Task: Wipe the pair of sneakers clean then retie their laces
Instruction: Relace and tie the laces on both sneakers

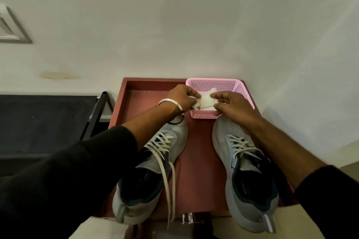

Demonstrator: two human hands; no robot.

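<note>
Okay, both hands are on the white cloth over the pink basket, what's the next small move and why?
Probably lift the cloth clear of the basket and bring it to the left sneaker; both hands already pinch it, and neither sneaker is being wiped yet.

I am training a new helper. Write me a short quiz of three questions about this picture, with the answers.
1. True or false: both hands hold the white wipe.
2. The pink basket stands: A) between the sneakers, B) at the far right corner of the red tray, C) on the floor.
3. Which sneaker has long laces that trail loose toward the camera?

Key:
1. True: the left hand and the right hand pinch it over the basket.
2. B.
3. The left sneaker; the laces of the right sneaker lie bunched on it.
</note>
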